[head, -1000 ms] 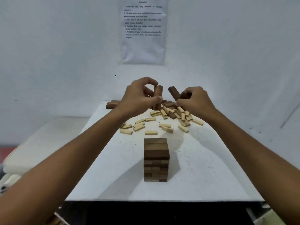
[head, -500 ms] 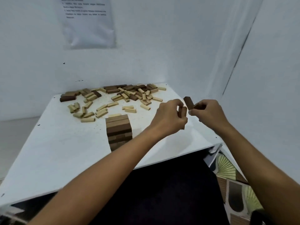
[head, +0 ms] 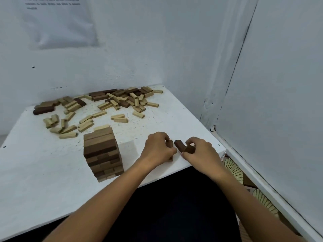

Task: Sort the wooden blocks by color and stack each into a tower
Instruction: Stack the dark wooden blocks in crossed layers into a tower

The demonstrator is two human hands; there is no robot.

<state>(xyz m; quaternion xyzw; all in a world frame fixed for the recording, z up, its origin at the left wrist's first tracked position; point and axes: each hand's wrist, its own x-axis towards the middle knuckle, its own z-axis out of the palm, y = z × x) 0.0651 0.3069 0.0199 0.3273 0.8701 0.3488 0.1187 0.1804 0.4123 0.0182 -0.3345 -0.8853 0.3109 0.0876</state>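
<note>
Head view of a white surface [head: 43,172] set into a corner between two pale walls. Near the right front corner of the surface, the left hand [head: 158,148] is curled round a brown block [head: 170,143] held roughly upright, its lower end [head: 171,158] showing below the fingers, close to or touching the surface. Just to its right, the right hand [head: 201,151] grasps two dark brown blocks [head: 180,145], one pointing up and to the left out of the grip, the other lying across under the thumb and forefinger. The two hands are close together, the blocks between them nearly touching.

Left of the hands, at mid-surface, stands the dark tower [head: 103,154], a stack of brown blocks in crossed layers, several layers high, with a few paler blocks visible in its lowest courses. One light block [head: 101,127] lies just behind its top edge.

Along the far edge lies the mixed pile [head: 125,98] of light and dark blocks, unsorted. Loose light blocks [head: 68,126] are scattered on the far left, between the pile and the tower. A short row of dark blocks [head: 44,108] rests at the far left edge.

A printed sheet [head: 57,23] hangs on the far wall; its text is too blurred to read. Patterned floor tiles [head: 234,170] show below the right edge of the surface.
</note>
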